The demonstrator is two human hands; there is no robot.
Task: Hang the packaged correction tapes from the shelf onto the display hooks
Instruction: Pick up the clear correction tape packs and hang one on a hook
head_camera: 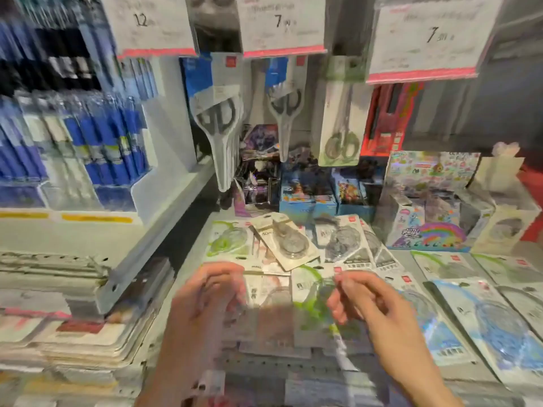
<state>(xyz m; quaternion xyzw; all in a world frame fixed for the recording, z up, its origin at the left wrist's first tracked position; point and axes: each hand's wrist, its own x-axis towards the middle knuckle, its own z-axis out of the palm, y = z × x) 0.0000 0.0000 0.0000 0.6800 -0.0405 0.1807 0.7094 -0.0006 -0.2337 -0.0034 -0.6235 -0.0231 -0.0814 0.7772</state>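
both hands were low in the middle of the frame, over a loose heap of packaged correction tapes (282, 239) lying flat on the grey shelf (188, 289). the left hand (211, 292) sat left of centre with its fingers curled inward; the picture was too blurred there to tell whether they held a pack or only hovered over one. the right hand (361, 298), just right of centre, had its thumb and forefinger brought together near the top edge of a green-trimmed pack (308, 292), and whether they truly pinched it i could not tell. the other fingers of that hand were loosely bent.

more packs spread toward the lower right of the frame, among them blue-trimmed packs (458, 327) lying side by side. behind the heap, at centre, stood small boxes of cards (305, 192), and to the right a box with a rainbow print (426, 230).

in the upper half of the frame packaged scissors (217, 118) hung in rows from the display, below white price tags (282, 24) with pink lower edges. at the upper left stood ranks of blue pens (97, 142), and at the lower left a stack of flat packages (73, 342).
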